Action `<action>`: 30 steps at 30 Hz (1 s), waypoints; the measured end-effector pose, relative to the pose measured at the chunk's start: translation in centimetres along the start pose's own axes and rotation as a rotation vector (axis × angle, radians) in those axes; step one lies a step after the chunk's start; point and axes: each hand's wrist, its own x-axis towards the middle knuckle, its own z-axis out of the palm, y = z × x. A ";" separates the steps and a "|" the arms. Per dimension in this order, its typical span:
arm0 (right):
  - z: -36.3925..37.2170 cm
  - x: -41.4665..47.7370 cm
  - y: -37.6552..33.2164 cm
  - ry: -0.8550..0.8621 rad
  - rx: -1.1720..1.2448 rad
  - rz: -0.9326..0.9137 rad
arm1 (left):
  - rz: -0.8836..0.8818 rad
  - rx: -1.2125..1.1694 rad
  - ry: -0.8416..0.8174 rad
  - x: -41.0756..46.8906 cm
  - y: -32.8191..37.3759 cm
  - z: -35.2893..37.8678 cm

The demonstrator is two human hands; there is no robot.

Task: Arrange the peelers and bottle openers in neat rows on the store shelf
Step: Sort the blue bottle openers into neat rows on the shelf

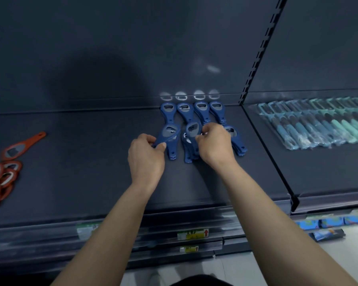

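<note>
Blue bottle openers lie in two rows on the dark shelf (91, 162). The back row (185, 112) holds several openers side by side, heads toward the rear wall. The front row (237, 141) has small stacks. My left hand (146, 159) pinches a tilted blue opener (170, 136) by its handle over the leftmost front stack. My right hand (214, 144) grips another blue opener (192, 129) above the middle stack, hiding part of that row. Orange bottle openers (6, 168) sit in a loose heap at the far left.
Teal and blue peelers in clear wrappers (318, 122) lie in a row on the neighbouring shelf at right, past a slotted upright (256, 58). Price tags (192, 234) line the shelf's front rail. Packaged goods (329, 223) show on a lower shelf at right.
</note>
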 end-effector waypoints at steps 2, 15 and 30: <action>0.3 0.0 0.1 -0.005 -0.046 0.002 | 0.019 0.068 0.019 -0.2 0.0 0.3; 0.4 -0.8 0.2 0.003 -0.239 -0.100 | 0.059 0.225 -0.042 -1.4 0.7 1.7; 1.9 -2.3 -0.5 -0.017 -0.540 -0.118 | 0.239 0.259 -0.088 -1.4 0.0 1.8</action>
